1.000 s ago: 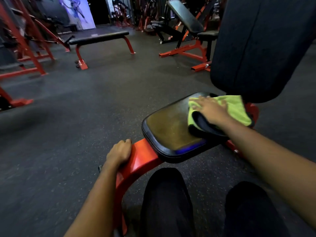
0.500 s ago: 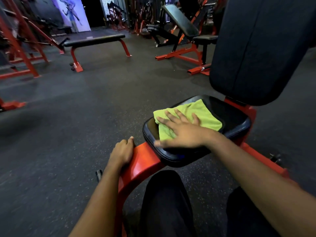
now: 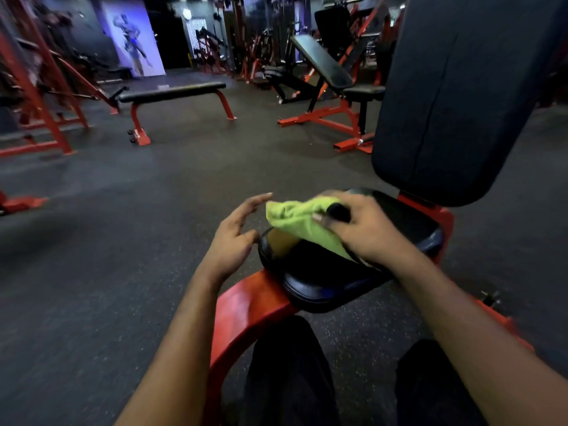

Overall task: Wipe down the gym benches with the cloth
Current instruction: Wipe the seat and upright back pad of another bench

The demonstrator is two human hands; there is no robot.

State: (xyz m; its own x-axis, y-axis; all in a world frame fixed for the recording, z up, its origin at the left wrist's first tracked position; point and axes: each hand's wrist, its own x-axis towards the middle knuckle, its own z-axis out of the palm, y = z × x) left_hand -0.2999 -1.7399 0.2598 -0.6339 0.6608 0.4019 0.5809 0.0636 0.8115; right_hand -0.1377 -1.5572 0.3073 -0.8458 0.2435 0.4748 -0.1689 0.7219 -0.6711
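A lime-green cloth (image 3: 295,221) is bunched and lifted above the black seat pad (image 3: 322,281) of the red-framed bench in front of me. My right hand (image 3: 362,230) grips the cloth from the right, fingers curled round it. My left hand (image 3: 233,238) hovers just left of the cloth and the seat's edge, fingers spread and holding nothing. The bench's upright black back pad (image 3: 461,96) rises at the right. Its red frame (image 3: 246,309) curves down between my knees.
A flat black bench (image 3: 172,92) on red legs stands across the dark rubber floor at the back left. An incline bench (image 3: 325,66) with a red base stands at the back centre. Red racks (image 3: 40,96) line the left side.
My right hand has gathered the flat cloth and lifted it off the seat. My left hand has left the red frame and risen toward the cloth.
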